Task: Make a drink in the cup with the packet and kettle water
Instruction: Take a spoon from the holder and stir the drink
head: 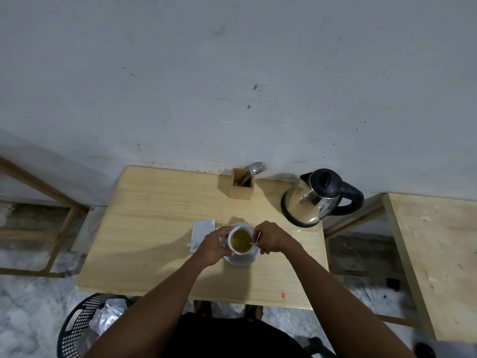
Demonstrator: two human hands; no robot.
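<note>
1. A white cup sits on a white saucer near the middle of the wooden counter.
2. The cup is full of a yellow-brown drink.
3. The left hand is wrapped around the left side of the cup, fingers closed on it.
4. The right hand is just right of the cup, fingers pinched on a thin stirrer whose tip dips into the drink.
5. A white packet lies flat on the counter, just left of the cup.
6. A shiny kettle with a black lid and handle stands at the far right of the counter.
7. A wooden box at the far edge holds a spoon and a fork.
8. A black basket sits on the floor at the near left, with something silvery inside.
</note>
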